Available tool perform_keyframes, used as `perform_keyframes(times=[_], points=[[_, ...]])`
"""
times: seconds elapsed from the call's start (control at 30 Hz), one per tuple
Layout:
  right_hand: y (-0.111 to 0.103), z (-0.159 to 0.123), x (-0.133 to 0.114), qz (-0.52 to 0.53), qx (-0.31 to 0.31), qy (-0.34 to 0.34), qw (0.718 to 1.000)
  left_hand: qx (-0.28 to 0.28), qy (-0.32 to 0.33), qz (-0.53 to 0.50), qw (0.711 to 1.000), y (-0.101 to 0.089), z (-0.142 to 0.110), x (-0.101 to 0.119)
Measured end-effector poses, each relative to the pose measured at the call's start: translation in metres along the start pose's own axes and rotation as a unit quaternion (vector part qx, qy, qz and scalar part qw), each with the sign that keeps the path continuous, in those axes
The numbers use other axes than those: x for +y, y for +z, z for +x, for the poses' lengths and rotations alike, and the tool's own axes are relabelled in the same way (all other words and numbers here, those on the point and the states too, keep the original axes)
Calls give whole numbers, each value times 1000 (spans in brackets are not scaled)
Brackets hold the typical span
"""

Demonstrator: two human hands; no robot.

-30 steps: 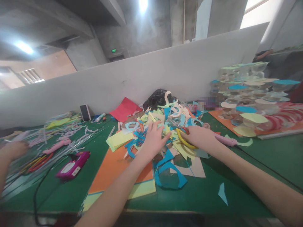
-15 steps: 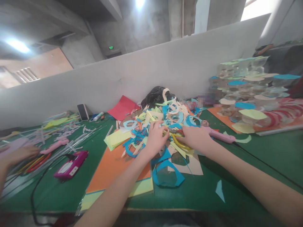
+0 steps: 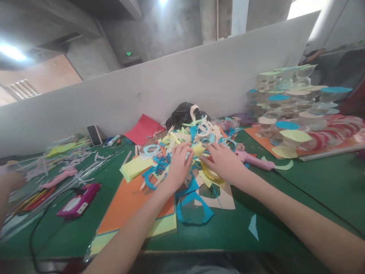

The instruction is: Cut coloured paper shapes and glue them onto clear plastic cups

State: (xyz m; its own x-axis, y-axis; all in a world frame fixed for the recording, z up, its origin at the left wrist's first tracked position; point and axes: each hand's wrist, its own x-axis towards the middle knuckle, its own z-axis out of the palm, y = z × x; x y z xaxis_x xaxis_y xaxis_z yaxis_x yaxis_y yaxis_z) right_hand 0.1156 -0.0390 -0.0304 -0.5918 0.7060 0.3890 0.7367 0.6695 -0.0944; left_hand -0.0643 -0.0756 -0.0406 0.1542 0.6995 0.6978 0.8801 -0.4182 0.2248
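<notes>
My left hand [image 3: 180, 161] is closed, its thumb and fingers bent at the edge of a small yellow paper piece [image 3: 199, 149]. On the piece's other side, my right hand [image 3: 221, 160] is curled over it, fingertips meeting the paper. Yellow-handled scissors [image 3: 211, 175] are under the right hand, a handle loop showing below its thumb; the blades are hidden. Both hands are over a heap of cut paper scraps [image 3: 209, 129] in blue, yellow, cream and green. A blue scrap with a round hole [image 3: 209, 213] lies in front of them.
Orange sheets [image 3: 134, 203] lie left of the heap, under yellow paper strips [image 3: 136, 167]. At right are a pink glue gun [image 3: 255, 160] and stacked clear cups with paper discs [image 3: 293, 102]. A magenta power box [image 3: 80, 201] sits left, near another person's blurred hand [image 3: 11, 180].
My hands have drawn closer together, and the yellow paper now shows between them. The scissor blades, visible earlier, are covered. The view has shifted slightly. The other person's hand at left has moved.
</notes>
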Motion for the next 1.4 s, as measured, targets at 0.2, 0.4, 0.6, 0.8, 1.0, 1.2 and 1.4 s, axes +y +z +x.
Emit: perform_keyframes(times=[0.2,0.4,0.6,0.8,1.0,1.2,1.4], points=[[0,6,0,166,45,-2,985,19,30,-34,999,-3,-2,5],[-9,4,-2,302,34,50,951,-2,-86,-107,991,-2,-5,7],[-10,3,-2,320,40,88,942,-58,-212,-280,935,-1,-4,13],[-12,0,-5,238,70,77,966,-23,-284,-348,893,-2,-2,13],[-6,0,-8,178,98,-42,978,-1,-290,-345,893,-8,-2,18],[1,-1,-9,160,116,-54,979,8,-287,-329,900,-10,-3,23],[2,-2,-9,146,113,-71,980,6,-285,-313,906,-9,-3,25]])
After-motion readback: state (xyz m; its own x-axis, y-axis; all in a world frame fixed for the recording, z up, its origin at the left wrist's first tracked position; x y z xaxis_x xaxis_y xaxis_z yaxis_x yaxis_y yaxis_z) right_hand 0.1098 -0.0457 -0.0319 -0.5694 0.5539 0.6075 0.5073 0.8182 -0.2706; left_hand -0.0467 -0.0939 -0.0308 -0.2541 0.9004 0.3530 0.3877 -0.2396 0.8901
